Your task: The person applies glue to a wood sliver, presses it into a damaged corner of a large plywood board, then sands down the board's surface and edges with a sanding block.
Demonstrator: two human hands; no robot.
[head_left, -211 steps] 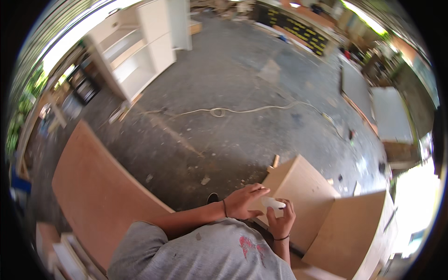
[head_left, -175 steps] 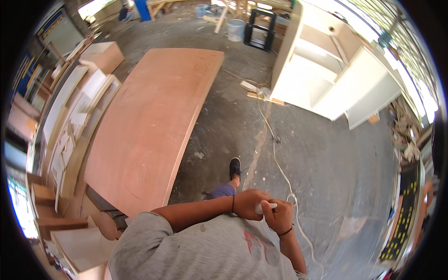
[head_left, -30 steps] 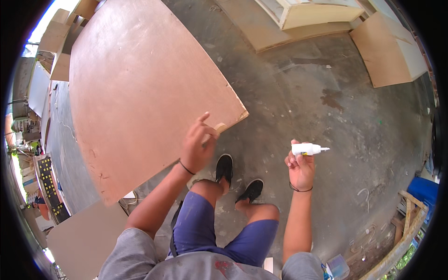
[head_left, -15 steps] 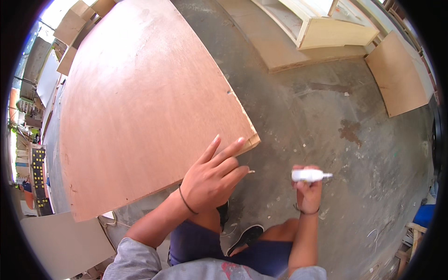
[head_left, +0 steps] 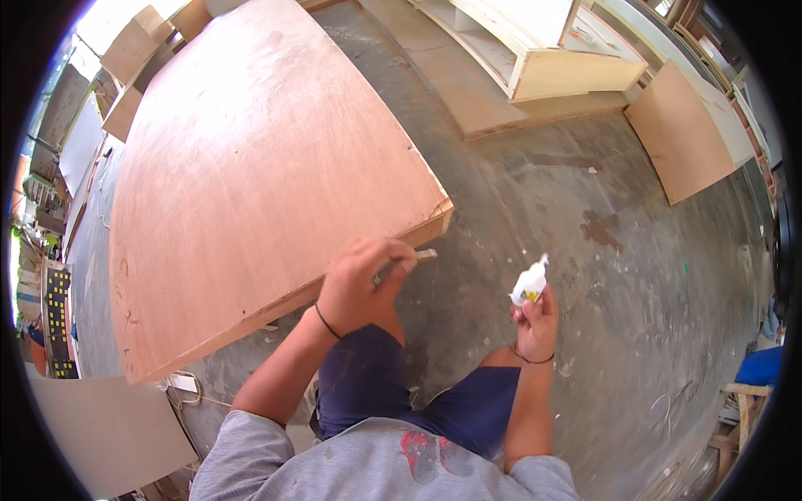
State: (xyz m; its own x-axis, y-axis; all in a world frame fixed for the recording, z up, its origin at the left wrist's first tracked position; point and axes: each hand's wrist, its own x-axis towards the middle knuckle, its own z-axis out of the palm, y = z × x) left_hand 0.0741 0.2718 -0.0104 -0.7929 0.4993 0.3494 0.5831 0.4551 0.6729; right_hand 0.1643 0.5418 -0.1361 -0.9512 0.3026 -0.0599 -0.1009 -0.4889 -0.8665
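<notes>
A small pale strip of wood [head_left: 427,255] pokes out from the pinched fingers of my left hand [head_left: 355,275]. That hand hovers at the near edge of a large plywood panel [head_left: 267,142], close to its right corner. Whether the fingers touch the panel I cannot tell. Off to the right, above the floor, my right hand [head_left: 537,328] is closed around a white squeeze bottle [head_left: 530,282] with a thin nozzle. The bottle is tilted, its nozzle pointing up and slightly right. The panel looks thick, with a raw wooden edge that is chipped near the corner.
A pale wooden cabinet frame [head_left: 576,73] rests on a flat board [head_left: 535,121] at the far right. A plywood sheet [head_left: 681,134] leans beside it. Grey concrete floor [head_left: 618,334] lies to my right, and a whitish board [head_left: 109,434] is at lower left.
My left hand has drawn its spread fingers back from the panel corner into a pinch. In my right hand the bottle has turned from lying level to nozzle up.
</notes>
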